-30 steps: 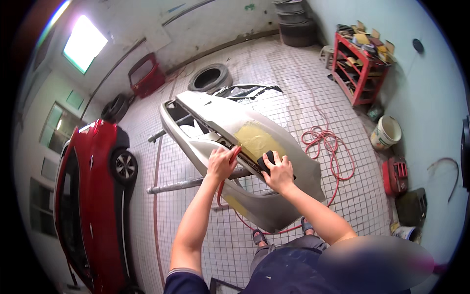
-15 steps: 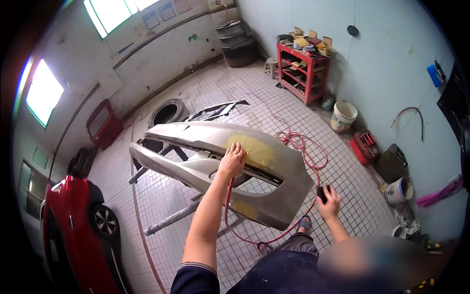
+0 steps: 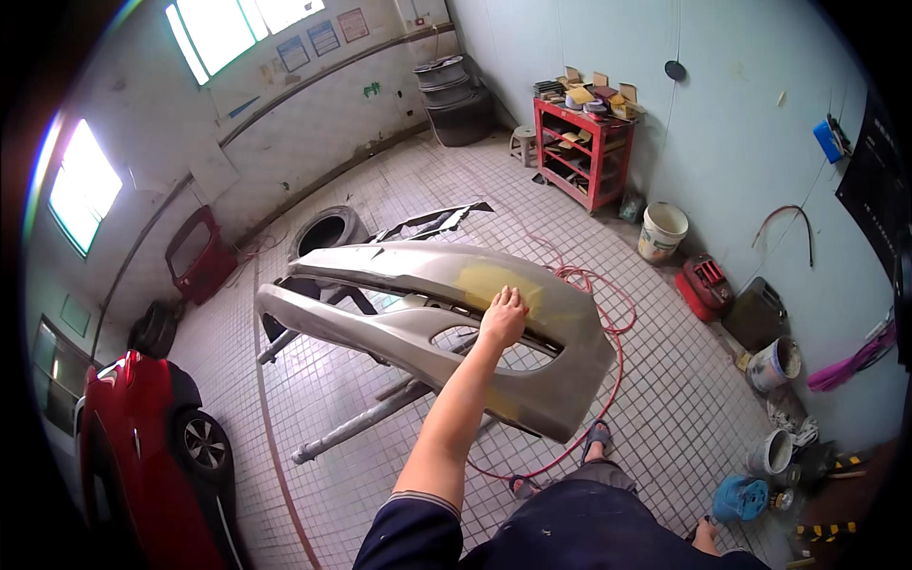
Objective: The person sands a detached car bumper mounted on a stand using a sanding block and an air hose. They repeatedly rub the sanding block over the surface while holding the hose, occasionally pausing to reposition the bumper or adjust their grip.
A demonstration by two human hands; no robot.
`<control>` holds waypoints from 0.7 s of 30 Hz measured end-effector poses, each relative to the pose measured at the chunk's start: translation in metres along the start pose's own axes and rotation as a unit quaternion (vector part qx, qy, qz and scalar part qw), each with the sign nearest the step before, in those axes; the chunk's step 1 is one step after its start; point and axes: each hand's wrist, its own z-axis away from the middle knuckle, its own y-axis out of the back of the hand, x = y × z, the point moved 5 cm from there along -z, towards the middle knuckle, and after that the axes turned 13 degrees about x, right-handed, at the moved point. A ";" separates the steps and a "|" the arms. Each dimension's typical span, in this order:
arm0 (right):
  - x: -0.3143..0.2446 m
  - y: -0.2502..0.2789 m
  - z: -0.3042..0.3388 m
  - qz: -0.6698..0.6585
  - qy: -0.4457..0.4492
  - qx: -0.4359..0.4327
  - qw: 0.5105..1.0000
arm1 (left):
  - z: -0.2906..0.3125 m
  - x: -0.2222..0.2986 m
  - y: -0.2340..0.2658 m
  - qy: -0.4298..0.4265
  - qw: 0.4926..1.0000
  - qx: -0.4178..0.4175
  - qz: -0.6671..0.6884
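A silvery grey car bumper [image 3: 427, 275] lies across a metal stand. Yellowish filler [image 3: 489, 283] covers part of its upper face, and a smaller patch shows low down. My left hand [image 3: 503, 315] rests at the edge of the large patch, fingers bent and closed. A red hose [image 3: 619, 380] loops on the floor and passes behind my left forearm; the earlier frame shows it running up to this hand. Its end is hidden under the palm. Low at the right, my right hand [image 3: 705, 535] is partly cut off by my body, with a small dark block [image 3: 708, 520] at its fingers.
Along the right wall stand a red tool cart [image 3: 589, 157], a white bucket [image 3: 662, 231], a red case [image 3: 705, 287] and a blue container [image 3: 739, 499]. A red car [image 3: 142, 446] is at the left. A tyre [image 3: 326, 231] lies beyond the bumper.
My left hand has slid to the right along the filler patch. My right hand has dropped from beside the bumper's end to near my side. The view has shifted slightly.
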 end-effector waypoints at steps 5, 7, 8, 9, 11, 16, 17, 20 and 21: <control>-0.017 0.013 0.003 -0.145 0.044 -0.029 0.988 | 0.001 0.014 0.013 -0.003 0.996 -0.023 0.085; -0.046 0.010 0.024 -0.192 0.117 -0.061 0.973 | 0.026 -0.005 0.029 0.057 0.977 0.026 0.205; -0.063 0.010 0.016 -0.205 0.141 -0.064 0.966 | 0.034 -0.012 0.034 0.078 0.953 0.075 0.282; -0.082 0.015 -0.005 -0.221 0.161 -0.057 0.960 | 0.037 -0.010 0.035 0.108 0.922 0.099 0.359; -0.091 0.016 -0.010 -0.225 0.169 -0.058 0.958 | 0.060 -0.018 0.039 0.188 0.864 0.136 0.447; -0.142 0.007 -0.027 -0.181 0.177 -0.084 0.964 | 0.095 -0.017 0.047 0.262 0.803 0.227 0.485; -0.156 0.002 -0.028 -0.185 0.179 -0.094 0.962 | 0.094 -0.014 0.050 0.270 0.798 0.232 0.486; -0.197 -0.012 -0.031 -0.220 0.190 -0.121 0.949 | 0.101 0.003 0.054 0.303 0.769 0.221 0.517; -0.215 -0.022 -0.024 -0.235 0.200 -0.134 0.942 | 0.107 0.007 0.049 0.311 0.748 0.235 0.537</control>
